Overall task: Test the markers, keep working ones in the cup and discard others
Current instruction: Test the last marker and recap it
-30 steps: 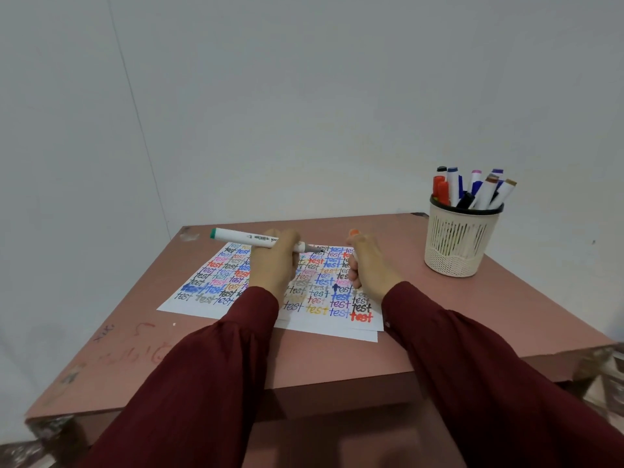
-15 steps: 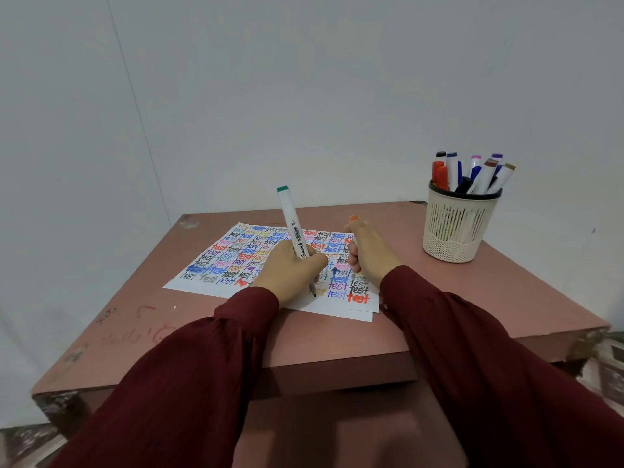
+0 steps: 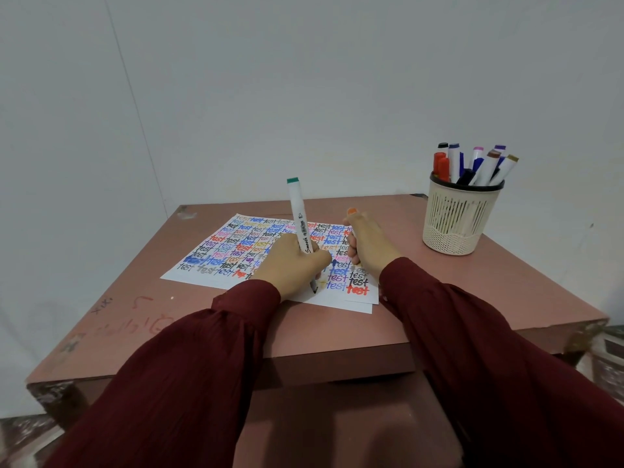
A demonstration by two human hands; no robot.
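My left hand (image 3: 293, 265) grips a white marker (image 3: 299, 217) with a green end cap, held nearly upright, its dark tip touching the near edge of the test paper (image 3: 219, 251). The paper is covered with the word "test" in many colours. My right hand (image 3: 368, 246) rests on the paper's right side, fist closed around an orange-topped cap or marker (image 3: 352, 211); most of it is hidden. A cream mesh cup (image 3: 456, 219) at the back right holds several markers (image 3: 472, 163).
The pink table (image 3: 472, 292) stands in a corner against pale walls. Its near edge is worn, with scribbles on the left part (image 3: 128, 319). My dark red sleeves cover the front of the table.
My left hand turned the marker from lying sideways to upright and brought its tip down onto the paper's near edge. My right hand stayed in place.
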